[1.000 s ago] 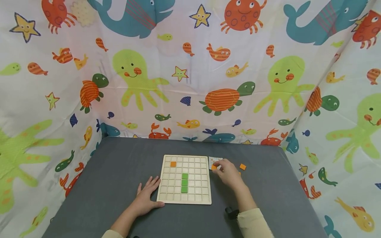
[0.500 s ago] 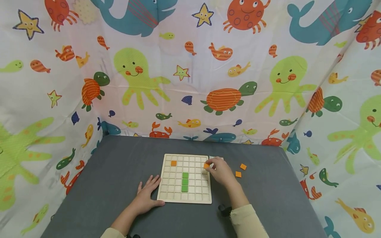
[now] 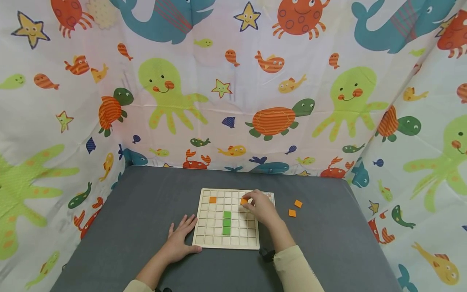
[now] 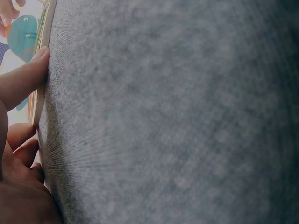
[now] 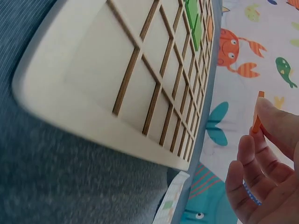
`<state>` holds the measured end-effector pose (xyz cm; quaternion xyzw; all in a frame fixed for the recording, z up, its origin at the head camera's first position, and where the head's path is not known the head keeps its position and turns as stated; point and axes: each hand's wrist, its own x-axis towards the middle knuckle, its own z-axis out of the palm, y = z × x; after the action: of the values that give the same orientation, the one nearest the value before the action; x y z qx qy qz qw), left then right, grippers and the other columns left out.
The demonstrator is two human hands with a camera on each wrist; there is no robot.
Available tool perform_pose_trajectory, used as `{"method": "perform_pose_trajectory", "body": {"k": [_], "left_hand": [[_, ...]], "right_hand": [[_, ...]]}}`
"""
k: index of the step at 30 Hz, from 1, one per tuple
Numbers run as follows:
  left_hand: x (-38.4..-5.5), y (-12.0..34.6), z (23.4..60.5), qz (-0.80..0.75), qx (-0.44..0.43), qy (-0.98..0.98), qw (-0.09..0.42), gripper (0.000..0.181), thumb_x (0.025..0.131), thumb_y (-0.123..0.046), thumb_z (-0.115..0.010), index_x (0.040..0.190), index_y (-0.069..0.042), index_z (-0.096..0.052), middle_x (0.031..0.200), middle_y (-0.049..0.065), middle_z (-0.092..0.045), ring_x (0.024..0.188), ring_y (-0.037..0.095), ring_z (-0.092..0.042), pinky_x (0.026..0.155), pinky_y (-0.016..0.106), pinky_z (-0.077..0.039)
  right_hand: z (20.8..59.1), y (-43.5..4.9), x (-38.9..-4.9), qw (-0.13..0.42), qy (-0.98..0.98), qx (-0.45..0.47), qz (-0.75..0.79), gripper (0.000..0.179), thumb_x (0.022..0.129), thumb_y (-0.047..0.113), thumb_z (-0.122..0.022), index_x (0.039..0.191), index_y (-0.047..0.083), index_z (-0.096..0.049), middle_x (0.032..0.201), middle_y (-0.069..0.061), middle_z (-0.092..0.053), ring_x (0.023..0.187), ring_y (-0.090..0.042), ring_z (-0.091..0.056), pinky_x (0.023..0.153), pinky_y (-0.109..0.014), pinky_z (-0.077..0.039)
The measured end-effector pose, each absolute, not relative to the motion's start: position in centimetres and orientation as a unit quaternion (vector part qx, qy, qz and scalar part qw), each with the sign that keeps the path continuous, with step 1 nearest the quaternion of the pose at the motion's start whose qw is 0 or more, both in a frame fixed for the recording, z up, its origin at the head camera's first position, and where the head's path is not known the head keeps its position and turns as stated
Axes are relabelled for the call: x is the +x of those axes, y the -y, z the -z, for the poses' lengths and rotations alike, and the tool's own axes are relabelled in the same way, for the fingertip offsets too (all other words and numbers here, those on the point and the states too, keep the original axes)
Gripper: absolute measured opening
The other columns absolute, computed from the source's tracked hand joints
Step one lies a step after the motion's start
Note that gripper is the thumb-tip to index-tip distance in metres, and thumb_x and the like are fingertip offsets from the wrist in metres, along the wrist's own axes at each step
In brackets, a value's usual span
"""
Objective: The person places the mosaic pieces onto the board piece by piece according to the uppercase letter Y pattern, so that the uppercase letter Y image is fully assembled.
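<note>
On the table lies a square wooden grid board [image 3: 240, 247] with raised lines. My left hand [image 3: 176, 244] rests at its near left corner, fingers spread along the left side and thumb at the front edge. Above the far right part of the board, my right hand [image 3: 263, 209] pinches an orange square tile [image 5: 258, 112] between thumb and fingertips. The right wrist view shows this tile edge-on, apart from the grid. Several green tiles [image 3: 227, 222] form a column near the board's middle. One orange tile [image 3: 213, 200] sits in a cell at the far left.
Two loose orange tiles, one farther back [image 3: 298, 203] and one nearer [image 3: 292, 213], lie on the grey table [image 3: 328, 243] right of the board. A printed grid card [image 3: 271, 197] lies beside the board's far right corner, partly behind my right hand. A patterned curtain [image 3: 233, 101] surrounds the table.
My right hand has moved left from over the card to above the board, carrying the orange tile. The nearer loose tile has come fully into sight. My left hand stays put.
</note>
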<state>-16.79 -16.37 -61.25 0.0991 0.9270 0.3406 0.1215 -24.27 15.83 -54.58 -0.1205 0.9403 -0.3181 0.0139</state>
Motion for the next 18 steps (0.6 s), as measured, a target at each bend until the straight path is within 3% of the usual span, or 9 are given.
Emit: {"method": "perform_pose_trajectory", "body": {"k": [18], "left_hand": [[-16.7, 16.5, 61.1, -0.349, 0.106, -0.923, 0.119, 0.107, 0.071, -0.049, -0.087, 0.158, -0.015, -0.036, 0.167, 0.007, -0.027, 0.157, 0.035, -0.010, 0.117, 0.069, 0.008]], "right_hand": [[54.6, -12.3, -25.0, 0.034, -0.933, -0.141, 0.331, 0.026, 0.094, 0.024, -0.074, 0.118, 0.014, -0.074, 0.114, -0.005, -0.064, 0.083, -0.015, -0.057, 0.068, -0.031, -0.049]]}}
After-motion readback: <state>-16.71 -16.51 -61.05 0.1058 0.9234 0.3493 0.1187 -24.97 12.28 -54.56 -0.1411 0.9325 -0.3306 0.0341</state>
